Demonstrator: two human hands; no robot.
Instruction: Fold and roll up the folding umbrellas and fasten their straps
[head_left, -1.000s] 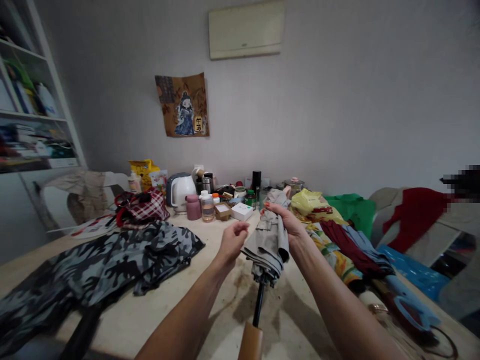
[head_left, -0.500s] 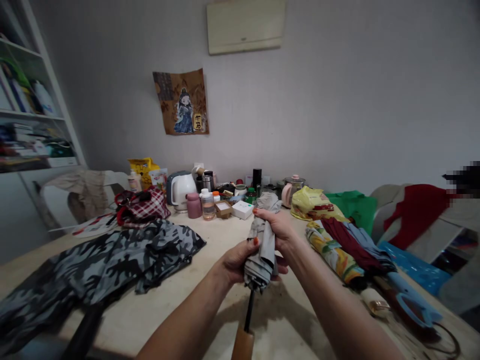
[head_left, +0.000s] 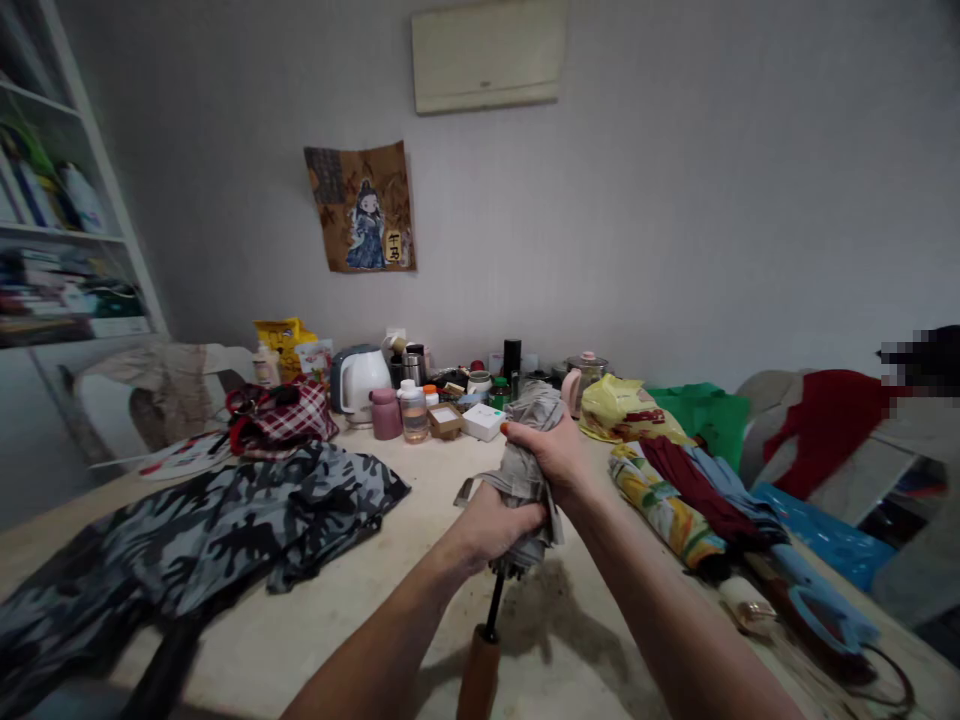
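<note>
Pale wall bearing an air conditioner and a poster, with a cluttered surface before it. Central object: a gray umbrella, its canopy gathered about the shaft, held above the near middle of the surface; the canopy end points away from the person and the brown handle points toward them. Left hand grasps the canopy near its lower edge, where a loose fold juts out to the left. Right hand grasps the canopy farther up, thumb lying across it. At left, a camouflage umbrella lies spread loosely; at right, a floral umbrella lies beside a dark red umbrella. Behind stand a kettle and a white box.
</note>
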